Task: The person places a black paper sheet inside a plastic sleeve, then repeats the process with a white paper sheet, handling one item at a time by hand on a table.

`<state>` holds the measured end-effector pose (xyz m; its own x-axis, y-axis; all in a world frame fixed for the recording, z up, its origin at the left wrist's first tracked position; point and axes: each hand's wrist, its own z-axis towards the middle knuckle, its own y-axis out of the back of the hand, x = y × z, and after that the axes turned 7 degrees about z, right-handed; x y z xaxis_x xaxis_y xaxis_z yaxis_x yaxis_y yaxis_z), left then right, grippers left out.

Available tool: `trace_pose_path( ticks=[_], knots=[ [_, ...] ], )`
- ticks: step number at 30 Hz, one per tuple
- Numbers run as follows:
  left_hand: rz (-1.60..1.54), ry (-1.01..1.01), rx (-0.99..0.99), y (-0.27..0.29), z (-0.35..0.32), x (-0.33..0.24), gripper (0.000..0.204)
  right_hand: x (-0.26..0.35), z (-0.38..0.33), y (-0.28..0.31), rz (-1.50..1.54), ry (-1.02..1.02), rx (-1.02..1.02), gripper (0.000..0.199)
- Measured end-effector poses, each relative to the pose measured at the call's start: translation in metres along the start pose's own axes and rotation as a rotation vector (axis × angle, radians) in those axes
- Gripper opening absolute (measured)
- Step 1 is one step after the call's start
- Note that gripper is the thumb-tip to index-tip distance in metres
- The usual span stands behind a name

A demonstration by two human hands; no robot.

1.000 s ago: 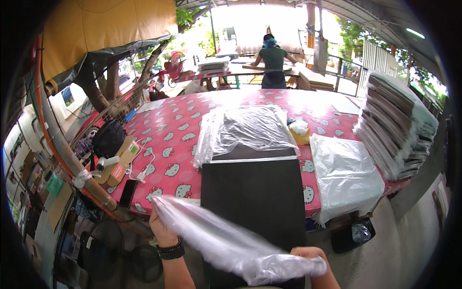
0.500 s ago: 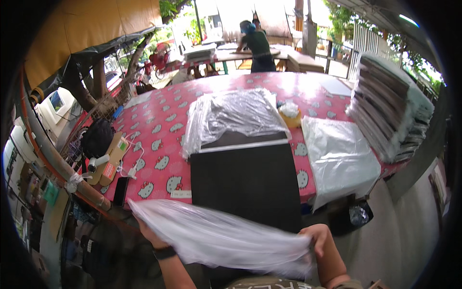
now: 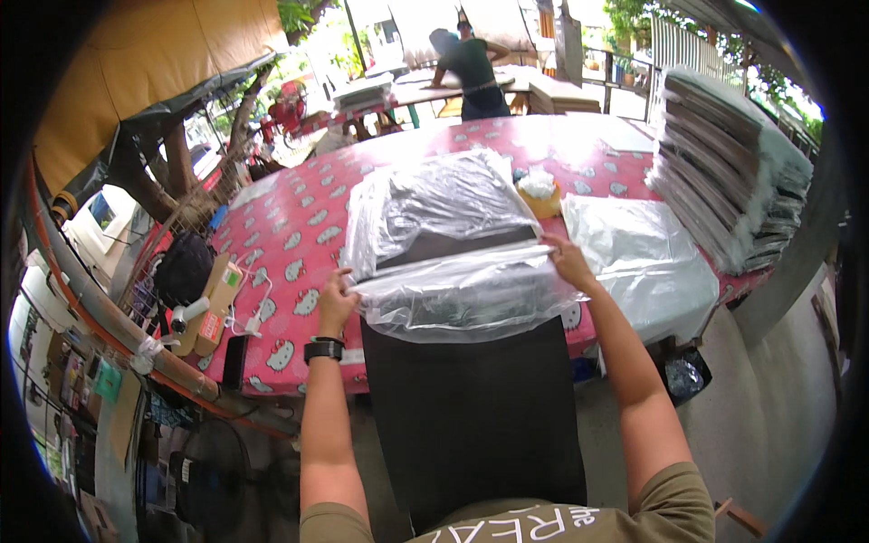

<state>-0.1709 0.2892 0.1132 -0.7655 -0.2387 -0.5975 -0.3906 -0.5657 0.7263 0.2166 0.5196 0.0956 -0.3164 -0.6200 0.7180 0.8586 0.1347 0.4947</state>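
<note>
A clear plastic bag (image 3: 453,303) stretches sideways between my two hands, over the far end of a large black sheet (image 3: 471,407). My left hand (image 3: 338,303) pinches its left corner, a dark band at the wrist. At the opposite corner, the fingers of my right hand (image 3: 570,262) are closed on its edge. The black sheet runs from the table toward my body and shows through the bag. Just beyond lies a pile of plastic-covered dark sheets (image 3: 444,204).
Folded clear plastic (image 3: 643,253) hangs over the table's right edge, near a tall stack of wrapped sheets (image 3: 724,172). Behind it stands a yellow container (image 3: 543,204). A phone (image 3: 234,362), an opened carton (image 3: 215,303) and a black bag (image 3: 186,269) line the pink table's (image 3: 299,240) left side. A co-worker (image 3: 475,77) leans over a far table.
Both hands have moved forward from near my body, carrying the plastic bag over the black sheet's far end. The bag now hangs straighter between them. The co-worker's posture has shifted.
</note>
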Motion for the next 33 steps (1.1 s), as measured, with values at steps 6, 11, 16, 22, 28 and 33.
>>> trace_pose_path(
  ticks=[6, 11, 16, 22, 28, 33],
  knots=[
    [0.412, -0.203, -0.032, -0.024, 0.019, 0.040, 0.038, -0.023, 0.009, -0.012, -0.105, 0.032, 0.120, 0.035],
    [0.443, -0.338, -0.226, 0.004, -0.008, 0.007, 0.029, 0.031, -0.017, 0.004, -0.334, 0.068, 0.068, 0.050],
    [0.255, -0.408, -0.385, 0.019, -0.027, -0.007, 0.021, 0.049, -0.037, 0.023, -0.498, 0.265, -0.032, 0.055],
    [-0.073, -0.204, -0.177, 0.041, -0.027, -0.011, 0.014, 0.064, -0.039, 0.039, -0.246, 0.256, -0.141, 0.026],
    [-1.286, 0.293, 0.318, 0.058, -0.025, -0.060, 0.016, 0.052, -0.001, 0.074, 0.847, -0.272, 0.391, 0.020],
    [0.262, -0.056, 0.016, 0.030, -0.053, 0.027, 0.013, 0.042, -0.029, 0.033, 1.213, -0.559, 0.505, 0.028]
  ],
)
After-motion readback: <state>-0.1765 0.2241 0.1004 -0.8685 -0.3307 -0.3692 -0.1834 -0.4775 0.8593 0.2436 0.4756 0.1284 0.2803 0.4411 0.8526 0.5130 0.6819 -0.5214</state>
